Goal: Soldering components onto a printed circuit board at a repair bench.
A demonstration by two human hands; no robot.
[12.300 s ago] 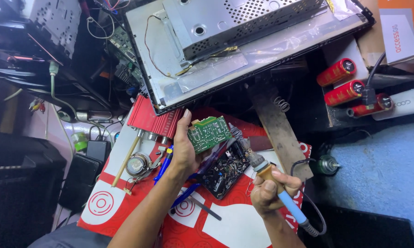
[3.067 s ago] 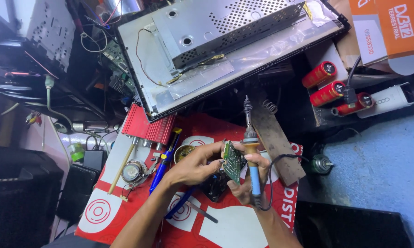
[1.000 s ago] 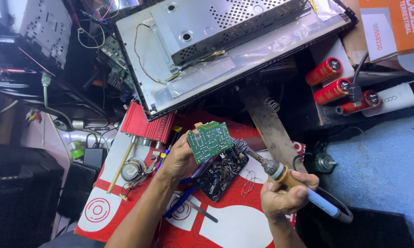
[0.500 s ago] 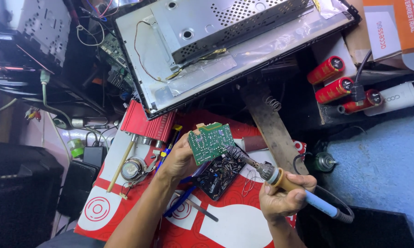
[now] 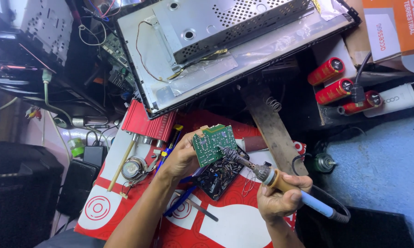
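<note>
cluttered red-white mat [image 5: 225,227], blue floor [image 5: 381,170] right

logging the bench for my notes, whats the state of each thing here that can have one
green circuit board: held up tilted in left hand
soldering iron: gripped in right hand, tip touching the board
black circuit board: lying flat on the red mat
flat panel: back cover off, metal chassis exposed

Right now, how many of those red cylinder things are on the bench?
3 red capacitors, lined up at the upper right: one, one below it, and the third partly behind a black plug. More may be hidden.
</note>
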